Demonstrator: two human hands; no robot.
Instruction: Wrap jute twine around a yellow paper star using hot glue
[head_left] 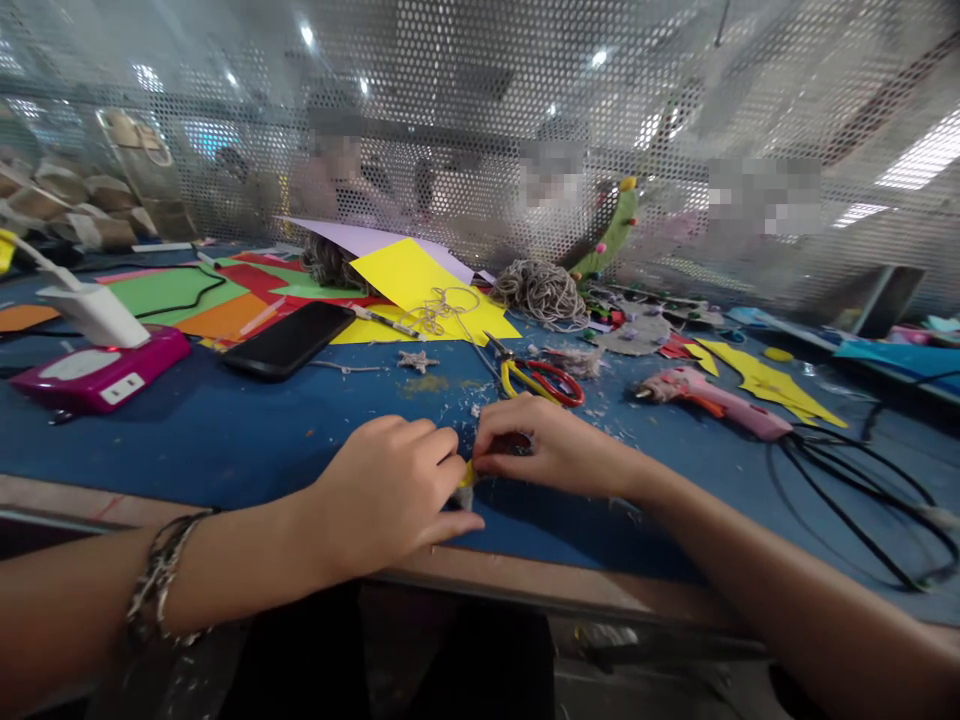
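Observation:
My left hand (390, 495) and my right hand (544, 445) meet at the near edge of the blue table mat (247, 430). Both are closed in a pinch on a small yellow piece (466, 478), of which only a sliver shows between the fingertips. The left wrist wears a beaded bracelet (161, 575). Just beyond my right hand lie scissors (536, 378) with red and yellow handles. A small twine star (417, 361) rests further back on the mat.
A black phone (289, 338), a pink device (101, 372) with a white charger, coloured paper sheets (420, 285), a twine bundle (540, 290), a pink glue gun (712, 400) with black cable (862, 490). A perforated metal screen (480, 130) stands behind, with people beyond it.

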